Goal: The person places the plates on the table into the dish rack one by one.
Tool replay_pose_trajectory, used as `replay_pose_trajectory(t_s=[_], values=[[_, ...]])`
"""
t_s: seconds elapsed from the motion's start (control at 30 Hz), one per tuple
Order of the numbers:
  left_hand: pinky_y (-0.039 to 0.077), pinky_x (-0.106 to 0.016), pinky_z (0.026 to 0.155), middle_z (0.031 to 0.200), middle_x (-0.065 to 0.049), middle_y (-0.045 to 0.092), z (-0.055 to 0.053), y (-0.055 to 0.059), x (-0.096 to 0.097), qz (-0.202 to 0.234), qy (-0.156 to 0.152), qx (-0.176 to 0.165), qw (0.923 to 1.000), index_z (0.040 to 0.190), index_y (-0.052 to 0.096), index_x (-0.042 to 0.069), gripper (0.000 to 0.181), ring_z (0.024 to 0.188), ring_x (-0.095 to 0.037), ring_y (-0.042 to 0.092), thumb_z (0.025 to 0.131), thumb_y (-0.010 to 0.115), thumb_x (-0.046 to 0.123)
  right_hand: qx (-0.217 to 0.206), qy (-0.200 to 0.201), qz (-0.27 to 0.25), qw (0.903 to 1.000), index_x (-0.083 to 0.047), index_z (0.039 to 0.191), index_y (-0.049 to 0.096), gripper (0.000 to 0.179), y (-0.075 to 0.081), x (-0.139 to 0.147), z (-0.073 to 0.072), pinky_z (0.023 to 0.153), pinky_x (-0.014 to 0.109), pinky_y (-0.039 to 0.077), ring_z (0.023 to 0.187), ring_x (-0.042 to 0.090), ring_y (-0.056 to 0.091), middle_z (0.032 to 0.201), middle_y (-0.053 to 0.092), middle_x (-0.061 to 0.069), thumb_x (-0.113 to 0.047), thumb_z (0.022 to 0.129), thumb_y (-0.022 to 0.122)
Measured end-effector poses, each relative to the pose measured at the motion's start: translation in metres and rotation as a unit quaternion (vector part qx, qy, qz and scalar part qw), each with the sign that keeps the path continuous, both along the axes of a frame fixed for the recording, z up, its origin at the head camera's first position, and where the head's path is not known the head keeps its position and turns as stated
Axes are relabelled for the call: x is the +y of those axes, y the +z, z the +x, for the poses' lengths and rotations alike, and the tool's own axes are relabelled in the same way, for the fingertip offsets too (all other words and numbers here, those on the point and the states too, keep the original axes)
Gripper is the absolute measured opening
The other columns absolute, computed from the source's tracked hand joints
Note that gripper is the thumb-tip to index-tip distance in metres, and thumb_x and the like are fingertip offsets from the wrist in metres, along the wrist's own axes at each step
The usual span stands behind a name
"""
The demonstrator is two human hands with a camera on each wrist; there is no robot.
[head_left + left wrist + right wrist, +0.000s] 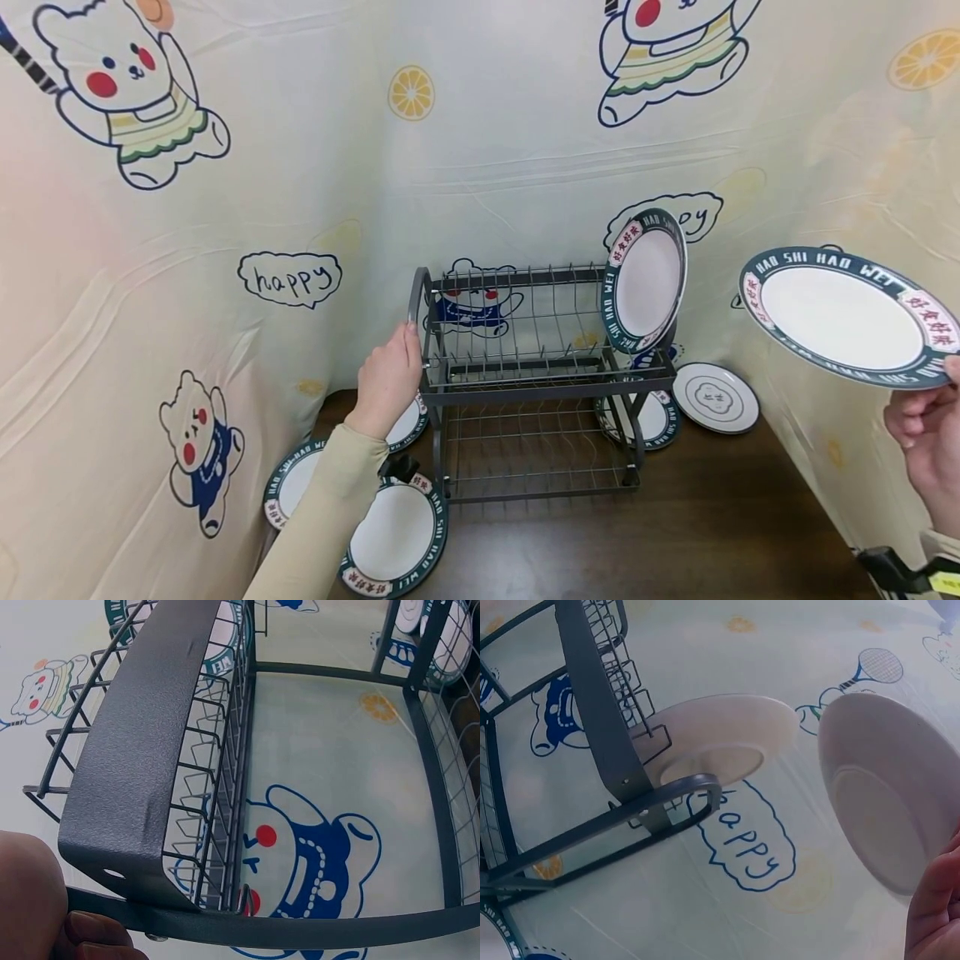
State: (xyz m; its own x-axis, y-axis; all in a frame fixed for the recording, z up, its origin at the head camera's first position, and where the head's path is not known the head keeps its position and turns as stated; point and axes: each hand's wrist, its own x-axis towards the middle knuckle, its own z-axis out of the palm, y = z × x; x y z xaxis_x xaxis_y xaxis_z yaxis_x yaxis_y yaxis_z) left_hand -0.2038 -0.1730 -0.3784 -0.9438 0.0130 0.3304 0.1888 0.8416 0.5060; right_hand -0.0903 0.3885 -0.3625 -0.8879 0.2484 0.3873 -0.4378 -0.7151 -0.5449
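Observation:
A two-tier dark metal dish rack (547,387) stands on the brown table. My left hand (392,375) grips the upper part of its left side frame; in the left wrist view curled fingers (97,937) wrap the bar. One plate (647,279) with a dark green lettered rim stands upright at the right end of the upper tier. Off to the right, my right hand (926,425) holds a second green-rimmed plate (840,318) by its edge, face up and tilted, apart from the rack. The right wrist view shows the white underside of this held plate (885,802).
Green-rimmed plates lie left of the rack, one in front (393,533) and another (292,483) partly behind the left sleeve. Behind the rack's right side are another green-rimmed plate (660,419) and a white plate (716,398). A printed cloth (480,167) hangs around the table (675,533).

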Motion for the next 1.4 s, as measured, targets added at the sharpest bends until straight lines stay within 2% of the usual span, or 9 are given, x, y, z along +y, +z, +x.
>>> replay_pose_trajectory(t_s=[0.17,0.4,0.67,0.77,0.87,0.93,1.1,1.27,1.4], values=[[0.030,-0.031,0.044,0.062,-0.004,0.043,0.000,0.001,0.000,-0.001,0.000,-0.004,1.0000,0.096,0.051,0.006,0.039,0.046,-0.021,0.039,0.115,0.029,0.031,0.010,0.008,0.006,0.9999,0.015,0.082,0.056,0.054,0.007,-0.001,-0.001,0.039,0.019,0.000,0.038,0.018,0.028,0.056,0.061,0.018,-0.009,0.112,0.018],[0.028,-0.031,0.044,0.060,-0.004,0.041,0.001,0.002,0.001,-0.004,0.001,0.002,1.0000,0.091,0.050,0.006,0.039,0.046,-0.022,0.039,0.115,0.029,0.029,0.009,-0.051,0.094,0.9943,0.009,0.096,0.064,0.054,0.017,-0.003,-0.003,0.037,0.020,0.001,0.036,0.015,0.026,0.056,0.063,0.010,-0.009,0.113,0.016],[0.028,-0.031,0.044,0.060,-0.003,0.040,0.000,0.002,0.001,-0.003,-0.001,0.001,1.0000,0.090,0.048,0.007,0.040,0.046,-0.021,0.038,0.115,0.027,0.030,0.064,0.019,0.088,0.9939,0.014,0.114,0.062,0.054,0.027,-0.003,-0.004,0.037,0.021,0.006,0.040,0.017,0.037,0.065,0.065,0.015,-0.012,0.115,0.015],[0.028,-0.031,0.044,0.060,-0.003,0.041,0.001,0.002,0.001,0.000,-0.001,0.001,1.0000,0.090,0.049,0.008,0.041,0.046,-0.021,0.037,0.115,0.026,0.031,0.049,-0.001,0.104,0.9934,0.011,0.113,0.063,0.054,0.033,-0.007,-0.005,0.037,0.021,0.005,0.041,0.017,0.029,0.062,0.064,0.010,-0.011,0.114,0.014],[0.028,-0.031,0.044,0.060,-0.003,0.041,0.000,0.002,0.001,0.002,-0.001,0.001,1.0000,0.090,0.049,0.008,0.041,0.046,-0.021,0.037,0.115,0.026,0.031,0.012,-0.064,0.156,0.9856,0.003,0.108,0.068,0.054,0.040,-0.012,-0.006,0.036,0.021,0.002,0.038,0.014,0.024,0.058,0.063,0.001,-0.010,0.113,0.015],[0.029,-0.031,0.044,0.060,-0.003,0.041,0.001,0.002,0.001,0.003,-0.002,0.001,1.0000,0.090,0.049,0.008,0.041,0.046,-0.021,0.037,0.115,0.027,0.031,-0.002,-0.076,0.163,0.9836,0.002,0.107,0.068,0.054,0.043,-0.014,-0.007,0.036,0.021,0.001,0.037,0.014,0.026,0.057,0.062,0.000,-0.011,0.112,0.016],[0.029,-0.031,0.044,0.060,-0.004,0.041,0.001,0.003,0.001,0.004,-0.003,-0.003,1.0000,0.090,0.049,0.007,0.040,0.046,-0.021,0.038,0.115,0.028,0.030,-0.002,-0.040,0.127,0.9911,0.008,0.107,0.066,0.055,0.050,-0.020,-0.011,0.037,0.023,0.001,0.036,0.016,0.033,0.058,0.061,0.008,-0.011,0.112,0.014],[0.029,-0.031,0.044,0.060,-0.003,0.041,0.001,0.002,0.000,0.000,-0.001,-0.002,1.0000,0.090,0.049,0.007,0.040,0.046,-0.021,0.038,0.115,0.028,0.030,-0.017,-0.074,0.147,0.9862,0.005,0.105,0.068,0.053,0.058,-0.031,-0.014,0.037,0.024,0.001,0.036,0.015,0.030,0.056,0.059,0.005,-0.012,0.112,0.018],[0.029,-0.032,0.045,0.060,-0.003,0.041,0.000,0.002,0.000,0.000,0.000,-0.003,1.0000,0.091,0.049,0.008,0.040,0.047,-0.021,0.038,0.115,0.027,0.031,-0.015,-0.073,0.150,0.9858,0.005,0.108,0.067,0.050,0.064,-0.035,-0.016,0.038,0.025,0.002,0.037,0.016,0.032,0.058,0.059,0.007,-0.012,0.113,0.020]])
